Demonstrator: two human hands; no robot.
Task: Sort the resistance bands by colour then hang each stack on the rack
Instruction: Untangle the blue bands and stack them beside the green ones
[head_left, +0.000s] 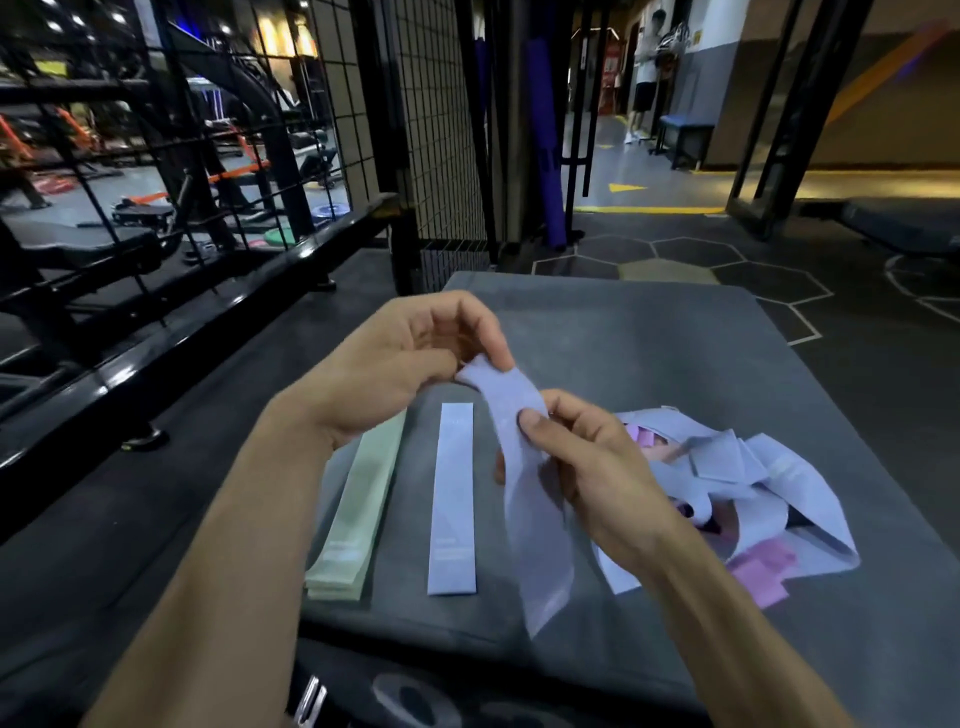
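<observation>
A lavender resistance band (524, 499) hangs between both hands above the grey mat (675, 353). My left hand (405, 358) pinches its top end, and my right hand (587, 457) pinches it lower down with thumb on top. On the mat lie a neat stack of pale green bands (358, 504) and a flat lavender band (453, 499) beside it. To the right sits a tangled pile of lavender bands (737, 467) with pink bands (763, 566) showing underneath.
A black wire-grid rack (436, 130) stands behind the mat, with a black metal frame rail (218, 312) running along the left. Gym machines fill the far left. A person stands far off at the back right near a blue bench (685, 137).
</observation>
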